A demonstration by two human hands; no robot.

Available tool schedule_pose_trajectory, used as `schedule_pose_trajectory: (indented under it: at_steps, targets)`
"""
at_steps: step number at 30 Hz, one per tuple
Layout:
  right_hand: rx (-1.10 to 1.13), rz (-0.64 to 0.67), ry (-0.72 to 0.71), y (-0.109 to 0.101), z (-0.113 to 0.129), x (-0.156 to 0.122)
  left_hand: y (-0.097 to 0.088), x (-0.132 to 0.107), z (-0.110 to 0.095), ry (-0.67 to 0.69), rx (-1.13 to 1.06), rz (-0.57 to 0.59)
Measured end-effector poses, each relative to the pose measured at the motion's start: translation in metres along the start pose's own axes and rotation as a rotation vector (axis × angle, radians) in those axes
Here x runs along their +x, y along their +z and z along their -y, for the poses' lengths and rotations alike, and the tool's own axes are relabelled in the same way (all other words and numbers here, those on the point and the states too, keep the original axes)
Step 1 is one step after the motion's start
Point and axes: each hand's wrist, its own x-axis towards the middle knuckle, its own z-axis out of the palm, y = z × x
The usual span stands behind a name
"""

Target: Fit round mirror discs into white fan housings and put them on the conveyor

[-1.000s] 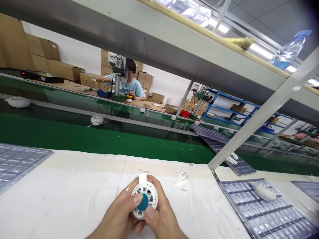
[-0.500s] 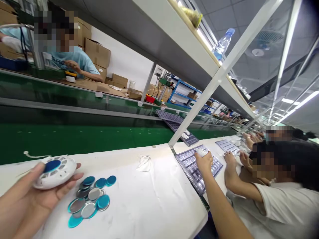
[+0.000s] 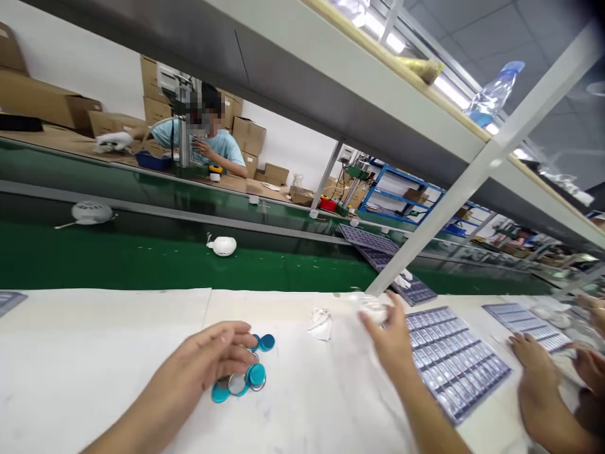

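Note:
My left hand (image 3: 215, 356) hovers over a small pile of round discs, its fingers apart and slightly curled with nothing seen in them. The discs, such as a blue one (image 3: 256, 374) and a silver one (image 3: 237, 383), lie on the white table cover, partly hidden behind the hand. My right hand (image 3: 390, 331) grips a white rounded part (image 3: 373, 309), smeared by motion, beside the compartment tray (image 3: 458, 359). On the green belt (image 3: 293, 268) rests a white rounded device (image 3: 223, 246) with a short cord. Farther left along the belt is another white device (image 3: 92, 213).
A crumpled white tissue (image 3: 321, 323) lies between my hands. A slanted white post (image 3: 439, 214) rises behind my right hand to an overhead shelf (image 3: 378, 82). A co-worker's hand (image 3: 534, 353) is at the right. Across the belt sits a person in a blue shirt (image 3: 227, 148).
The white device with the blue disc has left my left hand, which is now over the discs. My right hand has come off the tray with the white part. The view has turned left.

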Motion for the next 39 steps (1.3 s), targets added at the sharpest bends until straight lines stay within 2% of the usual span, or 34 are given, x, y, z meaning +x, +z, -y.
schedule_pose_trajectory:
  at_steps: [1, 2, 4, 6, 7, 9, 11, 14, 18, 21, 23, 26, 28, 29, 34, 39]
  targets:
    - [0.111, 0.113, -0.071, 0.016, 0.023, -0.029, 0.005, -0.005, 0.002, -0.029, -0.01, 0.032]
    - [0.349, 0.297, -0.147, 0.029, 0.046, -0.057, 0.01, -0.009, 0.003, -0.042, -0.052, 0.058]
    - [0.619, 0.577, -0.206, 0.05, 0.085, -0.1, 0.018, -0.015, 0.003, -0.034, -0.216, 0.102]
    - [0.743, 0.763, -0.231, 0.061, 0.108, -0.12, 0.022, -0.017, 0.002, -0.004, -0.361, 0.117]
    - [0.764, 0.803, -0.251, 0.064, 0.112, -0.122, 0.022, -0.016, 0.001, 0.012, -0.392, 0.103]
    - [0.674, 0.809, -0.33, 0.068, 0.107, -0.112, 0.017, -0.013, -0.001, 0.032, -0.395, 0.04]
    - [0.47, 0.782, -0.407, 0.072, 0.096, -0.095, 0.011, -0.009, -0.002, 0.037, -0.375, -0.016]
    - [0.248, 0.809, -0.451, 0.078, 0.084, -0.081, 0.005, -0.005, -0.001, 0.018, -0.34, -0.066]
    - [0.177, 0.832, -0.43, 0.081, 0.085, -0.084, 0.007, -0.005, -0.001, -0.026, -0.277, -0.102]
    - [0.173, 0.877, -0.406, 0.073, 0.087, -0.085, 0.011, -0.008, -0.004, -0.002, -0.239, -0.086]
    - [0.254, 0.951, -0.385, 0.065, 0.089, -0.085, 0.014, -0.01, -0.005, 0.036, -0.199, -0.087]
    - [0.628, 1.077, -0.248, 0.05, 0.092, -0.089, 0.014, -0.009, 0.0, 0.088, -0.121, -0.076]
    - [0.853, 1.103, -0.162, 0.042, 0.095, -0.096, 0.012, -0.008, 0.005, 0.104, -0.06, -0.047]
    - [0.892, 1.091, -0.157, 0.039, 0.096, -0.101, 0.012, -0.008, 0.007, 0.107, -0.023, -0.037]
    - [0.751, 0.943, -0.357, 0.037, 0.101, -0.117, 0.017, -0.012, 0.01, 0.081, 0.158, -0.054]
    - [0.588, 0.78, -0.647, 0.039, 0.104, -0.118, 0.031, -0.02, 0.007, 0.102, 0.175, -0.122]
